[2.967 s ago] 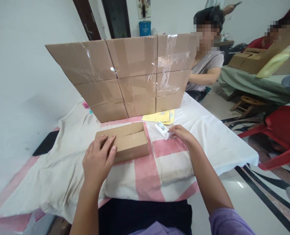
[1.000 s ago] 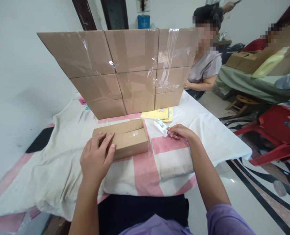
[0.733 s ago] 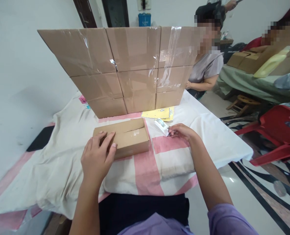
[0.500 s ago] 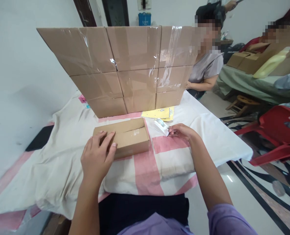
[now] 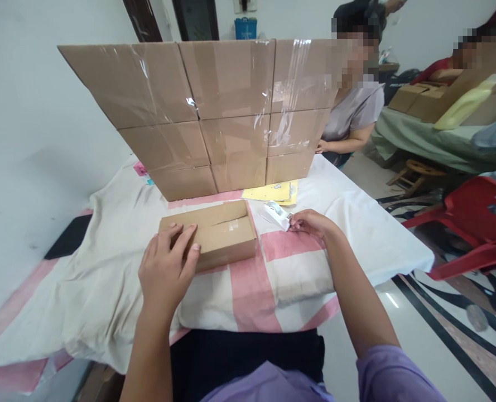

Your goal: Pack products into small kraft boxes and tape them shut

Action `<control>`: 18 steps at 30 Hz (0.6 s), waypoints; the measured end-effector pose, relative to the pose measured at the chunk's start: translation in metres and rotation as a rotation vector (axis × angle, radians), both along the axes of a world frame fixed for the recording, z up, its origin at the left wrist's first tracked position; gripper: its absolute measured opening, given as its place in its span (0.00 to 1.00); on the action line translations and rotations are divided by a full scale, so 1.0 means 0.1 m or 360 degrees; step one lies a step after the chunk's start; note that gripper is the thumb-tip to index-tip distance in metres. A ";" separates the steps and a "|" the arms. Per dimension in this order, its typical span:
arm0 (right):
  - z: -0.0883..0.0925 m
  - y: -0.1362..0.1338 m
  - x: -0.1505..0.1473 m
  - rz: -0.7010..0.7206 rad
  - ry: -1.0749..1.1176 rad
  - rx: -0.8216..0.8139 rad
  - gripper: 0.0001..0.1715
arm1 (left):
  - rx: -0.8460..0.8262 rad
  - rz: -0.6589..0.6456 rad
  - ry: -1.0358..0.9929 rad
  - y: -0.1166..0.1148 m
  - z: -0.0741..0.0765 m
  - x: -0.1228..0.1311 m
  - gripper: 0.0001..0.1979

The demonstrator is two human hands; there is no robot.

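Note:
A closed cardboard box [image 5: 214, 231] lies flat on the cloth-covered table in front of me. My left hand [image 5: 168, 257] rests on its left end, fingers spread over the top and the thumb near the front edge. To the right of the box, my right hand [image 5: 308, 223] pinches the near end of a small white tape dispenser [image 5: 277, 215], which is low over the cloth. Its far end points up and left, and a clear round part shows on it. The fingertips of the right hand partly cover its near end.
A tall panel of taped cardboard boxes [image 5: 235, 111] stands across the back of the table. Yellow printed sheets [image 5: 273, 192] lie at its foot. A black flat object [image 5: 68, 237] is at the left. Beyond the panel sits a person [image 5: 352, 123]; a red chair [image 5: 482, 223] stands right.
Both hands keep their places on the box and the tape dispenser. The view has shifted very slightly.

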State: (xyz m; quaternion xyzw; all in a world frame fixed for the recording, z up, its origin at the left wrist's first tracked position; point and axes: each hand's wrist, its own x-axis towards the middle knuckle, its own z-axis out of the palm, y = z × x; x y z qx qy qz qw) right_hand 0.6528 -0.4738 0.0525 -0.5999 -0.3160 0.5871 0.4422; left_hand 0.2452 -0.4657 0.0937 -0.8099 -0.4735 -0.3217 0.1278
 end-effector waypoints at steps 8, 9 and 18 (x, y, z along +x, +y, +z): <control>-0.02 -0.01 -0.02 0.0015 -0.0105 0.0066 0.16 | 0.0023 -0.0022 -0.0013 -0.03 0.00 -0.02 0.20; -0.02 -0.01 -0.03 0.0012 -0.0123 0.0071 0.17 | 0.0023 -0.0022 -0.0013 -0.03 0.00 -0.02 0.20; -0.02 0.00 -0.07 -0.0028 -0.0185 0.0051 0.20 | -0.0027 0.0008 -0.0021 -0.06 0.01 -0.01 0.20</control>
